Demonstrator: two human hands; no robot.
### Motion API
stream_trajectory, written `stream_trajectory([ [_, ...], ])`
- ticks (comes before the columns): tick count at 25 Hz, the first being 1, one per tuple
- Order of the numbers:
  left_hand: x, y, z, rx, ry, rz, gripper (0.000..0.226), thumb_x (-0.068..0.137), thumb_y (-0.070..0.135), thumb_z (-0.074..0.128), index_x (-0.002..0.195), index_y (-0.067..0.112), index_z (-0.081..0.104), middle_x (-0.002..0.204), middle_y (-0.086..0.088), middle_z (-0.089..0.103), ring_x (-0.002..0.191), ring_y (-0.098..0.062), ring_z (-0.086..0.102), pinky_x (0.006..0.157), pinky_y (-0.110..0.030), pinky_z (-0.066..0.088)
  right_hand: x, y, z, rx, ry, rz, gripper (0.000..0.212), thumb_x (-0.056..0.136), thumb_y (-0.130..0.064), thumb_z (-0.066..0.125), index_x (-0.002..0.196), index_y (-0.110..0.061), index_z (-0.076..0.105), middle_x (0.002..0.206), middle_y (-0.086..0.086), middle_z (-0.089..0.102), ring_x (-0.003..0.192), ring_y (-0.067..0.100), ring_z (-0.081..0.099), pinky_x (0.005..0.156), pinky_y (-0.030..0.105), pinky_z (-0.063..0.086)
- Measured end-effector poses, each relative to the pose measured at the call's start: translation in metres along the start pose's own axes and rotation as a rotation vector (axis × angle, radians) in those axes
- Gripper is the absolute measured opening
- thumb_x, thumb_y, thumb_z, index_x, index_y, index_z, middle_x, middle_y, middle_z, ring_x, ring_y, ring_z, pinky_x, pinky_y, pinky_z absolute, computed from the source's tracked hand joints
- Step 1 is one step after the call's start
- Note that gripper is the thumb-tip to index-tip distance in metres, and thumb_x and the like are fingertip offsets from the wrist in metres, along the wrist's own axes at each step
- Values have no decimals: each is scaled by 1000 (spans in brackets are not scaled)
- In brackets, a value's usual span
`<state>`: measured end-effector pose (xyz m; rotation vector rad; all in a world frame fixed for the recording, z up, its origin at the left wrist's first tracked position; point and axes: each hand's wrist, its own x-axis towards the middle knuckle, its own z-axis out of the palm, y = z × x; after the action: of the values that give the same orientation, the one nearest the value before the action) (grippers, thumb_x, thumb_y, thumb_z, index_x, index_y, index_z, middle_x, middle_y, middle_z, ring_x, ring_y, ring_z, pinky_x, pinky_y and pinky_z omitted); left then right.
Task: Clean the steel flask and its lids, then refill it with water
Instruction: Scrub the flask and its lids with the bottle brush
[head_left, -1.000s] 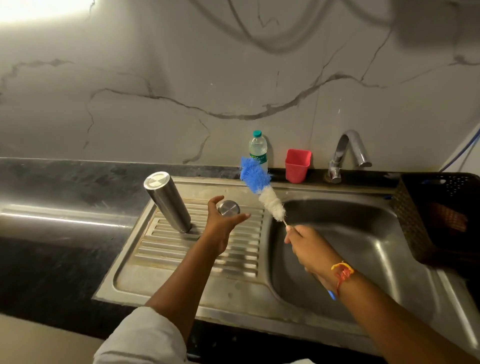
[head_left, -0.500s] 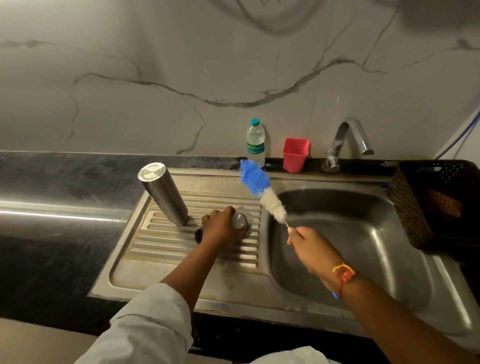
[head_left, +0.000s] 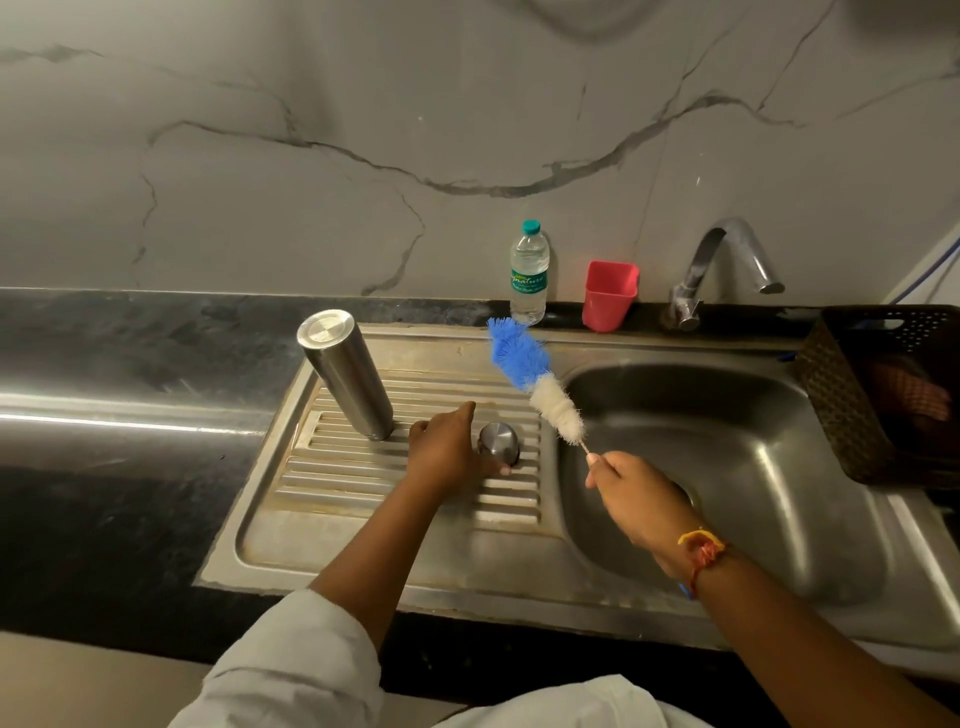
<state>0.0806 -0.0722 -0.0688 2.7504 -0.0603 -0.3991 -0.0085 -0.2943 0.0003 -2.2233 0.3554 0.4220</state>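
The steel flask (head_left: 353, 384) stands upside down on the ribbed drainboard (head_left: 332, 467), base up. To its right a small steel lid (head_left: 498, 441) sits on the ribs. My left hand (head_left: 447, 452) rests on the drainboard just left of the lid, thumb touching its front edge, fingers not wrapped round it. My right hand (head_left: 639, 499) pinches the thin wire handle of a bottle brush (head_left: 535, 379) with blue and white bristles, held slanting up over the basin's left rim.
The steel sink basin (head_left: 753, 467) lies to the right, with a tap (head_left: 727, 260) behind it. A plastic water bottle (head_left: 529, 275) and a red cup (head_left: 609, 296) stand at the back ledge. A brown basket (head_left: 841, 405) sits far right. Black countertop (head_left: 104, 364) spreads left.
My left hand carried the lid down onto the drainboard and has now loosened and slid left of it. The right hand and brush barely moved.
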Motion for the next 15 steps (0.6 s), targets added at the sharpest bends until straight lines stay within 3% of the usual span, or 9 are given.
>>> stream_trajectory([
  [4, -25, -44, 1, -62, 74, 69, 107, 68, 50, 90, 153, 15, 38, 147, -9, 52, 133, -31, 48, 111, -43, 40, -1, -1, 10, 13, -5, 38, 37, 105, -37, 38, 88, -16, 63, 68, 2, 52, 60, 16, 47, 55, 28, 35],
  [7, -33, -69, 10, -176, 91, 27, 91, 73, 36, 91, 147, 9, 46, 147, -15, 48, 134, -34, 44, 111, -41, 38, -3, -7, 20, 22, -18, 45, 37, 105, -38, 38, 87, -18, 63, 68, 1, 52, 60, 16, 47, 56, 29, 35],
  [11, -32, -82, 13, -341, 199, 15, 47, 78, 19, 86, 118, 8, 65, 116, -11, 65, 104, -28, 63, 84, -31, 50, -9, -13, 31, 37, -41, 51, 33, 105, -37, 38, 92, -18, 62, 69, -6, 52, 61, 13, 47, 57, 28, 34],
  [15, -41, -78, 9, -534, 292, -39, 43, 80, 28, 86, 111, 15, 59, 100, 2, 63, 85, -9, 61, 67, -17, 47, -19, -14, 28, 16, -45, 54, 31, 105, -36, 37, 94, -19, 61, 70, 0, 52, 61, 14, 46, 58, 30, 36],
])
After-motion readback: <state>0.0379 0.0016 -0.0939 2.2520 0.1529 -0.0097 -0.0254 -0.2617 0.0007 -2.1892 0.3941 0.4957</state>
